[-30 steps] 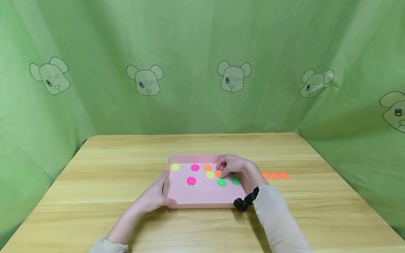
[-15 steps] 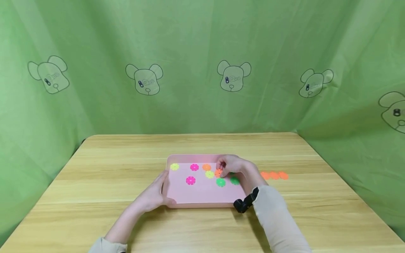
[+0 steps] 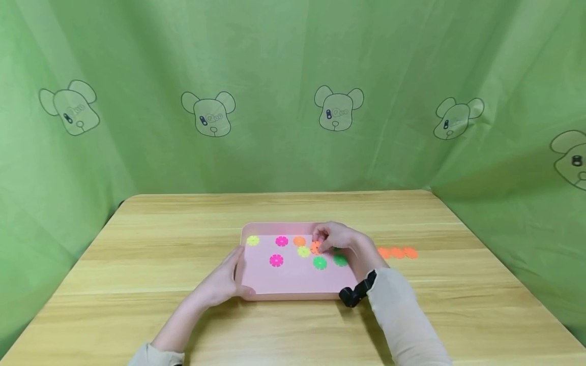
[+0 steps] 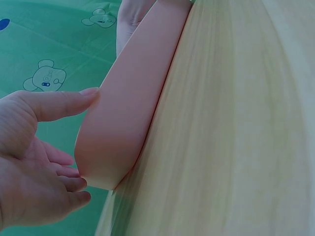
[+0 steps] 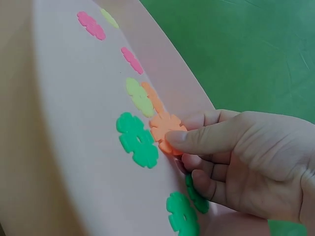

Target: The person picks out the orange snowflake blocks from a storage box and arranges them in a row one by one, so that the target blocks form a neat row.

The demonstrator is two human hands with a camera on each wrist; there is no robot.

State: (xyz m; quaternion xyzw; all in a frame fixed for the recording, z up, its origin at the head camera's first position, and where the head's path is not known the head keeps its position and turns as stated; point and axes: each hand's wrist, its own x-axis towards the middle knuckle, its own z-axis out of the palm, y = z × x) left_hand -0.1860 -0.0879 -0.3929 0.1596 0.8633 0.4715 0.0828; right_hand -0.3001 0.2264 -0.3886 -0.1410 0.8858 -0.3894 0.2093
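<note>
My right hand (image 3: pixel 336 236) pinches an orange notched plastic disc (image 5: pixel 166 129) between thumb and fingers, raised on its edge over the pink tray (image 3: pixel 293 282). Two green discs lie below it, one green disc (image 5: pixel 138 140) left of the fingers and another green disc (image 5: pixel 183 214) nearer the wrist; a third shows partly behind the fingertips. My left hand (image 3: pixel 222 283) holds the tray's near left corner. In the left wrist view its thumb (image 4: pixel 74 102) touches the front wall, with the other fingers loosely bent around the corner.
In the tray lie two pink discs (image 3: pixel 276 261), two yellow discs (image 3: pixel 303 251) and another orange disc (image 3: pixel 299 241). On the wooden table (image 3: pixel 458 305), right of the tray, several orange discs (image 3: pixel 397 252) lie in a row. A green curtain (image 3: pixel 274 162) stands behind the table.
The orange disc in my right fingers has tilted up slightly from the tray floor, and its face shows more. My left hand stays at the tray's corner.
</note>
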